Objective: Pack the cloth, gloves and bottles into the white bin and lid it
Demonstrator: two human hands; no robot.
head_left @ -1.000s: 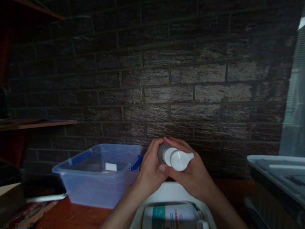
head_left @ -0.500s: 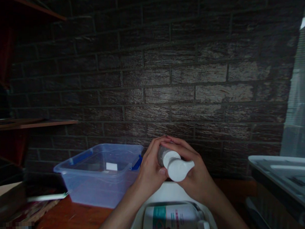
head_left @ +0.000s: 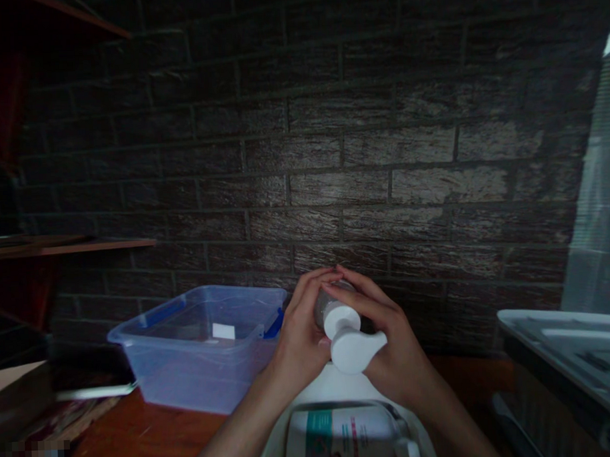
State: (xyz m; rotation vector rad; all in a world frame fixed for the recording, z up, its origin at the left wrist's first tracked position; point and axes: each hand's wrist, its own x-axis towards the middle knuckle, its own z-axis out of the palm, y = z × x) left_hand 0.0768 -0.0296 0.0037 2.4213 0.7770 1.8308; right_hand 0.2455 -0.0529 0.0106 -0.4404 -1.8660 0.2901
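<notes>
Between my two hands is a clear pump bottle with a white pump head (head_left: 353, 351), its spout pointing right and its top tilted toward me. My left hand (head_left: 304, 322) wraps the bottle's left side, and my right hand (head_left: 383, 319) wraps its right side, with the fingertips meeting at the far end. Most of the bottle's body is hidden by the fingers. Below my hands, a white container (head_left: 335, 385) holds a large bottle with a white and teal label (head_left: 342, 435), lying on its side.
A see-through plastic bin (head_left: 190, 382) with blue clips stands at left on the wooden table (head_left: 122, 441). A lidded bin (head_left: 564, 339) is at right. Behind runs a dark brick wall (head_left: 302, 155). Wooden shelves (head_left: 110, 246) and a cardboard box (head_left: 18, 392) are far left.
The pump head has tipped slightly lower and toward me between my hands. Both hands keep their grip in nearly the same place.
</notes>
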